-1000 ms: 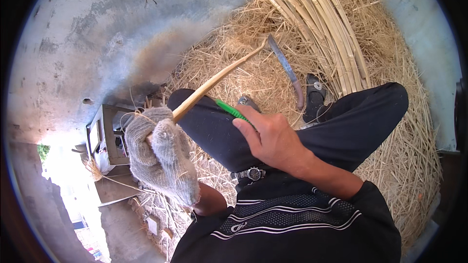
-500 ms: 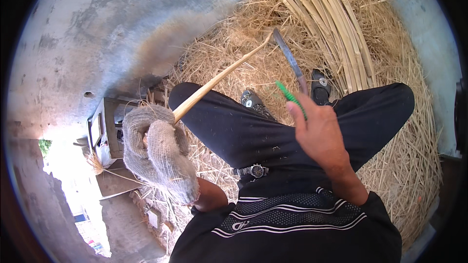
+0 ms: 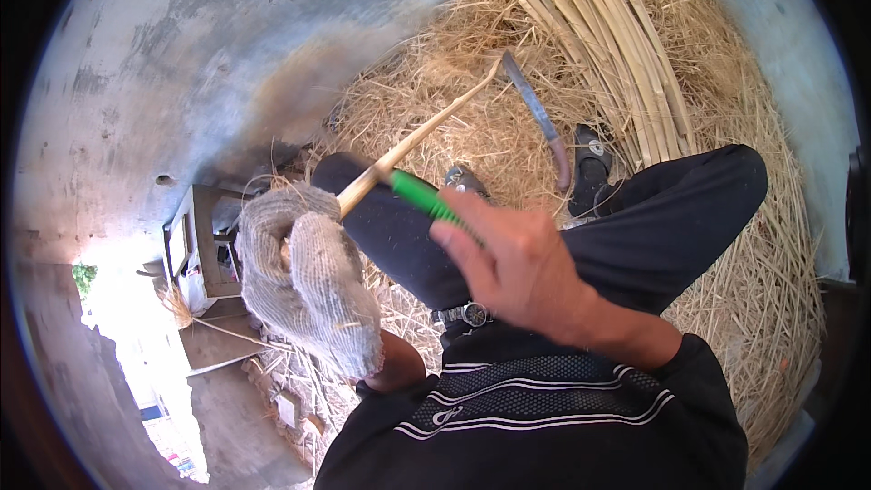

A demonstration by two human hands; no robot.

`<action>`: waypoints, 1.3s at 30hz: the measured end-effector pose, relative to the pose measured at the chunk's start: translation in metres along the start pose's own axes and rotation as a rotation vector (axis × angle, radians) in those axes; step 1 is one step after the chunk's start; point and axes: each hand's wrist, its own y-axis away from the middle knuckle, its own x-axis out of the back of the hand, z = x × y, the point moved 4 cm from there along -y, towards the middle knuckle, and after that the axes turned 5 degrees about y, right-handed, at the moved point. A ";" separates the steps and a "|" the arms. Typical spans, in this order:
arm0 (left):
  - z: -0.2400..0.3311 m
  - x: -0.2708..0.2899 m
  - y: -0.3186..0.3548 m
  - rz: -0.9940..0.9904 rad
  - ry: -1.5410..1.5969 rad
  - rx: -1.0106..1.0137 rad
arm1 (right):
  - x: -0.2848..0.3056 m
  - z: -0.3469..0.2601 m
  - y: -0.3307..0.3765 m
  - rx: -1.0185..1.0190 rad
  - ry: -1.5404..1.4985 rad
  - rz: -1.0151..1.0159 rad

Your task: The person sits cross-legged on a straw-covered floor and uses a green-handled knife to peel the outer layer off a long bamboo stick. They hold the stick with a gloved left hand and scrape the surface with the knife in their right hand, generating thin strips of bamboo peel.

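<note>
My left hand [image 3: 308, 277], in a thick grey knitted glove, is closed round the lower end of a pale wooden stick [image 3: 435, 127]. The stick slants up and away to the right, narrowing to a bent tip. Bare, my right hand [image 3: 526, 263] is wrapped round a ridged green-handled tool [image 3: 419, 192]. That tool's front end meets or overlaps the stick just above the glove; motion blur hides its working part. Past my knees, a long knife [image 3: 533, 107] with a dark blade and brown handle lies on the straw, its point near the stick's tip.
A bundle of long split wooden strips [image 3: 626, 54] lies at the far right on loose straw [image 3: 744, 290]. A stained wall [image 3: 181, 63] rises at the left, with a small wooden cabinet [image 3: 204, 227] below it. My feet rest on the straw between my spread knees.
My right hand has swung left with the green-handled tool, from near the knife's handle to the stick beside the glove. The glove and stick have shifted only slightly.
</note>
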 end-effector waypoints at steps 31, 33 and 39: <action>0.008 -0.004 -0.008 -0.044 -0.028 -0.150 | -0.019 0.039 0.012 -0.077 0.017 0.148; 0.010 -0.004 -0.009 -0.049 -0.046 -0.154 | -0.017 0.058 0.004 -0.135 0.170 0.099; -0.002 0.007 -0.004 -0.088 -0.079 -0.047 | -0.015 0.025 0.010 0.014 0.042 0.100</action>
